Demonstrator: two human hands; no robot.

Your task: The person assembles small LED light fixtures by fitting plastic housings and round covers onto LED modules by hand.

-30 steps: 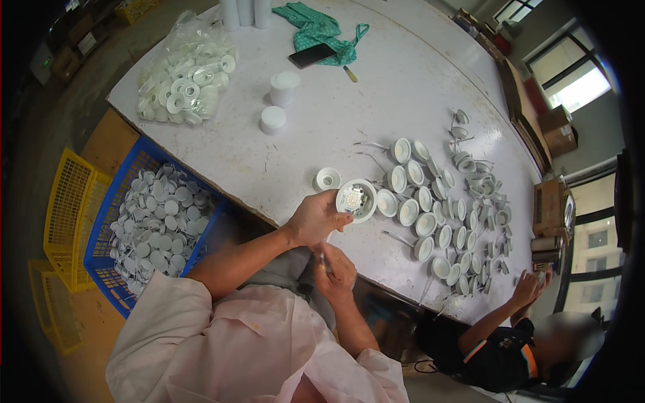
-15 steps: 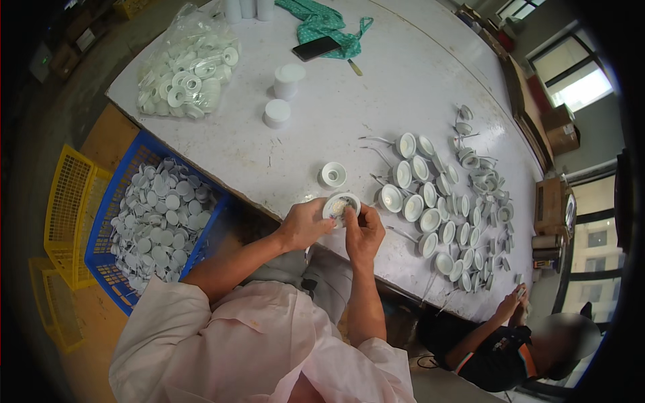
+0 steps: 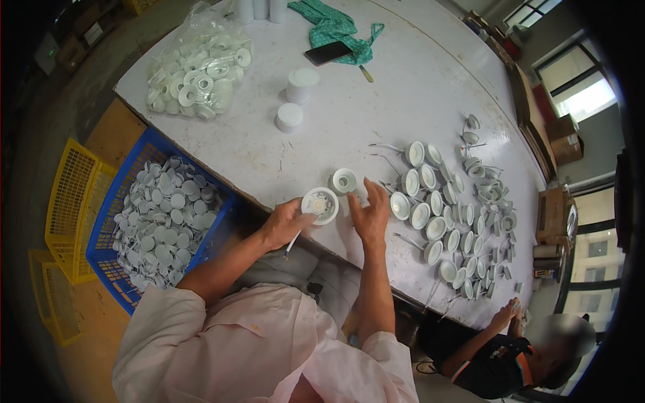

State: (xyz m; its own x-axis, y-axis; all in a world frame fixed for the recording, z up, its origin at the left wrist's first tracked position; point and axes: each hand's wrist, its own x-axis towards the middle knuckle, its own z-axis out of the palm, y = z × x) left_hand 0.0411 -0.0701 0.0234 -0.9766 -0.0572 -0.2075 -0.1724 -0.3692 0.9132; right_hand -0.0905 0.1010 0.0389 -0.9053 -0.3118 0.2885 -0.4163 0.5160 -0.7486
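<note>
The loose-sleeved shirt is pale pink, the trousers grey.

White table, top scuffed. Far left: clear bag of white ring-shaped parts; tall white cylinders near it. Closer in, two short white drums. Green dotted cloth at back, dark phone overlapping its edge (can't tell if resting on it). Near side: one white cup. Right: white lamp housings, some wired, loosely clustered.

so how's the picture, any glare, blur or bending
Head view: fisheye bends edges of the table and blackens the corners; head view: the upper-right window glares white; head view: floor at left looks dim; head view: inner detail of the white cup in the left hand is indistinct.
</note>
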